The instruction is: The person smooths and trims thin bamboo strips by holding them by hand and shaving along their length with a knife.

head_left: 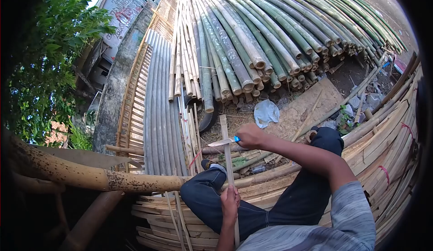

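My left hand [230,199] is closed around the lower part of a long, narrow bamboo strip [228,163], just above my lap. The strip stands nearly upright in view, its far end reaching past my right hand. In my right hand [251,136], fingers wrapped tight, is a knife whose blue handle [237,139] shows only in part. Its pale blade [220,143] points left and crosses the strip near the upper end. Whether the edge is biting into the strip, I cannot tell.
Stacked bamboo poles [248,34] fill the ground ahead. Split bamboo strips [374,156] lie in bundles beneath and right of me. A thick yellow bamboo pole [122,181] juts in from the left. Corrugated sheeting [160,107] and a white plastic bag [266,113] lie beyond my feet.
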### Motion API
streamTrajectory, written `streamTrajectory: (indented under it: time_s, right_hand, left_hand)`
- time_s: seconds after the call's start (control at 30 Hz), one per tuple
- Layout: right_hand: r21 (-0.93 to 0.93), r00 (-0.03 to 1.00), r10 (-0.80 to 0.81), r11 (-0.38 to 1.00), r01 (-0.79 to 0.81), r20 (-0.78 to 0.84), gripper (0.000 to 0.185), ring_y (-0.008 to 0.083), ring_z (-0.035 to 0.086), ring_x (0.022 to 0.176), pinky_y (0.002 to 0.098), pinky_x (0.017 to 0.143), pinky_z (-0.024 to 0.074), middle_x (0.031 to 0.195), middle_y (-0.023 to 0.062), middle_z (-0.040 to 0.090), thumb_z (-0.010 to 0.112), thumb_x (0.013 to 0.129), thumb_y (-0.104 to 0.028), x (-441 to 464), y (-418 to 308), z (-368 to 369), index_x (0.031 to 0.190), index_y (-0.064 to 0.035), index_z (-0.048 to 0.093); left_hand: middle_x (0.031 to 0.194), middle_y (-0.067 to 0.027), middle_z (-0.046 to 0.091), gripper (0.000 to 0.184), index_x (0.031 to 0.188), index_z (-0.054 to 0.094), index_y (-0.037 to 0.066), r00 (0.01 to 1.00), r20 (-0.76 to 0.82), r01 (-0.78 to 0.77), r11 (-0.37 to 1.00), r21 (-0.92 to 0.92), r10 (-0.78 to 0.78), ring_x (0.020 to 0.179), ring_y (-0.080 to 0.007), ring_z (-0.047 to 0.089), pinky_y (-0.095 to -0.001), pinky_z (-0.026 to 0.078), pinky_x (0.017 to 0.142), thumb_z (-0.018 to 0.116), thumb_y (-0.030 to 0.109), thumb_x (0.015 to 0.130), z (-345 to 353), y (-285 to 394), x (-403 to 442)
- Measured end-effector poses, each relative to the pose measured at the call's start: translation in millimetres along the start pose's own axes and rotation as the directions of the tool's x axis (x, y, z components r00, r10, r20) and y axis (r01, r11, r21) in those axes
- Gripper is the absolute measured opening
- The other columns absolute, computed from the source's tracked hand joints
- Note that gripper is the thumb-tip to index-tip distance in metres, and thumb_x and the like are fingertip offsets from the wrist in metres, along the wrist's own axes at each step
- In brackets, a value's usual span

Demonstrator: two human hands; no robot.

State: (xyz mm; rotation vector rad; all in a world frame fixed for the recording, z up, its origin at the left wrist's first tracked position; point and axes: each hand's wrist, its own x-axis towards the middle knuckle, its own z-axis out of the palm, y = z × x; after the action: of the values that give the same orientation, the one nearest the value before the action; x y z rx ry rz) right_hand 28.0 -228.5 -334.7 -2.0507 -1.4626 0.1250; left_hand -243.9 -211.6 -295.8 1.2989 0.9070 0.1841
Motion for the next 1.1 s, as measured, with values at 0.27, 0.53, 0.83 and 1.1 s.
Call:
streamTrajectory:
  time_s: [0.27,0.53,0.83,1.1]
  right_hand:
    - [0.071,0.995,-0.018,0.997,0.011,0.098,0.023,0.0428,0.063,0.067,0.0529,0.065,0.0494,0.065,0.0232,0.061,0.056,0.071,-0.021,0.1,-8.1,-19.2,0.063,-0.0016,0.064]
    - [-0.048,0.995,0.092,0.995,-0.091,0.028,0.024,0.0409,0.064,0.067,0.0495,0.059,0.0511,0.068,0.0228,0.063,0.058,0.072,-0.025,3.1,22.1,-4.6,0.067,-0.003,0.066]
    - [0.451,0.896,0.377,0.859,-0.244,-0.233,0.033,0.0425,0.057,0.062,0.0489,0.056,0.0421,0.063,0.0252,0.055,0.059,0.079,-0.026,2.2,20.1,-27.8,0.061,0.0016,0.057]
    - [0.016,0.967,-0.211,0.977,0.211,0.144,0.017,0.038,0.064,0.06,0.0492,0.057,0.0502,0.061,0.0189,0.061,0.062,0.069,-0.023,-23.8,-38.8,-3.2,0.068,-0.007,0.066]
  left_hand:
    - [0.052,0.0044,0.033,0.037,0.078,0.044,0.009,1.0,0.019,-0.002,1.0,-0.02,0.003,0.04,-0.0041,0.029,-0.0206,0.02,0.035,0.039,0.036,0.102,-3.4,-4.0,1.8]
    - [0.052,0.0043,0.033,0.037,0.08,0.044,0.008,0.98,0.193,0.05,0.998,-0.046,-0.04,0.039,-0.0032,0.026,-0.0205,0.018,0.036,0.041,0.038,0.101,20.4,5.7,-2.0]
    - [0.048,0.0034,0.028,0.04,0.079,0.044,0.009,0.858,0.505,0.355,0.815,-0.457,-0.091,0.036,-0.006,0.024,-0.0204,0.019,0.033,0.036,0.039,0.103,-23.8,13.5,31.2]
    - [0.046,0.0031,0.029,0.043,0.078,0.044,0.008,0.947,0.32,0.136,0.928,-0.346,-0.019,0.033,-0.0071,0.024,-0.0214,0.021,0.033,0.037,0.043,0.102,-10.3,20.5,41.8]
